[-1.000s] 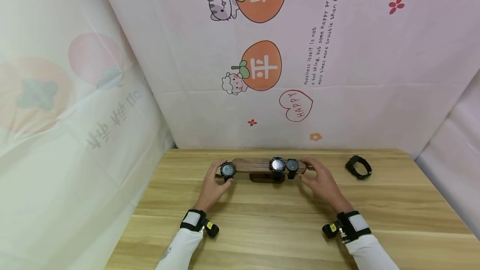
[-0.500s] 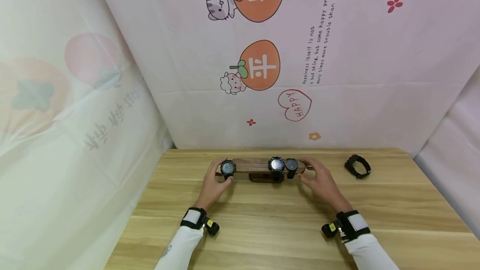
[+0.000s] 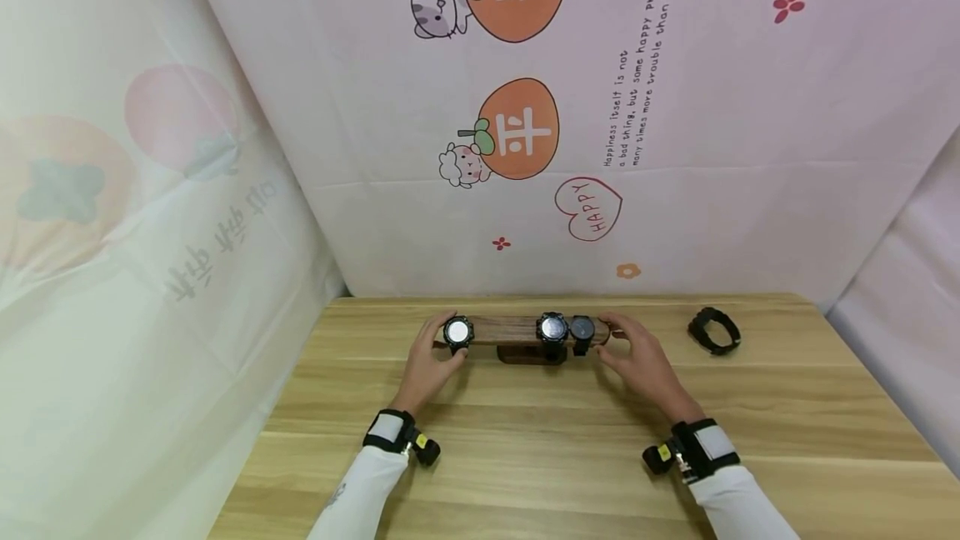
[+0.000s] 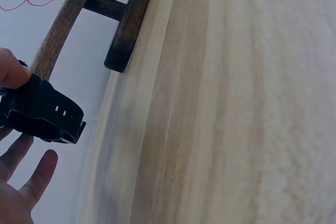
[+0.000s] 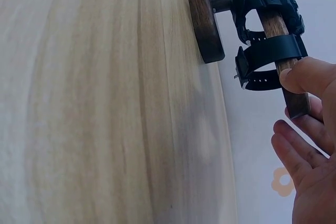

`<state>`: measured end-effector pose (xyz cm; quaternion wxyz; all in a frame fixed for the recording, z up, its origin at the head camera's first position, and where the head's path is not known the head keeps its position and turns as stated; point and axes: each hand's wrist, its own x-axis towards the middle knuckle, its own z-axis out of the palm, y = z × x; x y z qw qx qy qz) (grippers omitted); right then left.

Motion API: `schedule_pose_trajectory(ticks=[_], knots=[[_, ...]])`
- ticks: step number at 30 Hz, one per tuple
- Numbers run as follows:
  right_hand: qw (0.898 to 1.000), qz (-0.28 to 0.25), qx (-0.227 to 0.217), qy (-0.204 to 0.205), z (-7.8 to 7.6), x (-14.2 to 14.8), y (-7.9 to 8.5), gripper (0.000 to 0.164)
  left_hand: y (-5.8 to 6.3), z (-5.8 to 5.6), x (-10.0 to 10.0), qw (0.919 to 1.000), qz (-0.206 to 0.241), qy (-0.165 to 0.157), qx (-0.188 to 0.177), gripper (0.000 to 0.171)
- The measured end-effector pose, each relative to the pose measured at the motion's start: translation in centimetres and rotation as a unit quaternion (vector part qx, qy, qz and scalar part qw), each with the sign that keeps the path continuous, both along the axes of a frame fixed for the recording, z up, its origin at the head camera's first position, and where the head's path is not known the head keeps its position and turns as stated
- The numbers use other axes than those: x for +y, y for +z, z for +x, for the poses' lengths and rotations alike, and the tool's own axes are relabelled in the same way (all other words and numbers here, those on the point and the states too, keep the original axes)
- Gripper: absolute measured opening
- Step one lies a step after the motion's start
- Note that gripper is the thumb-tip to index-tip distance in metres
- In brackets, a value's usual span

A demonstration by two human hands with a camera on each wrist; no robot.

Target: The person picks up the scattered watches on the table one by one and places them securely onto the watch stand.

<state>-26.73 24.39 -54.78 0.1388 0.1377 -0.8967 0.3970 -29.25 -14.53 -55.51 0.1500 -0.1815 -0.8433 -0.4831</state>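
A dark wooden T-bar watch stand [image 3: 504, 330] stands at the far side of the table. My left hand [image 3: 426, 367] pinches a black watch [image 3: 457, 332] at the bar's left end, thumb in front and fingers behind. In the left wrist view, the strap [image 4: 55, 111] of that watch forms a loop at the bar's end. At the other end, my right hand [image 3: 641, 361] grips the bar's tip between thumb and fingers. Beside it, two more black watches, one with a bright face [image 3: 553, 328] and one with a dark face [image 3: 582, 329], hang round the bar.
Another black watch [image 3: 714, 332] lies on its side on the wooden table [image 3: 540, 457], to the right of the stand. A printed white cloth [image 3: 420, 232] rises behind the table's back edge. More cloth hangs at both sides.
My left hand has shifted the watch slightly right and up against the bar, and its face now looks bright. My right hand keeps its grip on the bar's end.
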Motion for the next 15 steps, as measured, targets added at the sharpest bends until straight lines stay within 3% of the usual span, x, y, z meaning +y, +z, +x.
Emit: schedule_pose_trajectory(ticks=[15], knots=[[1.000,-0.004,-0.009,-0.004,0.05,0.01,0.01,0.059,0.07,-0.21,0.51,1.0000,0.003,0.003,-0.005,0.071]])
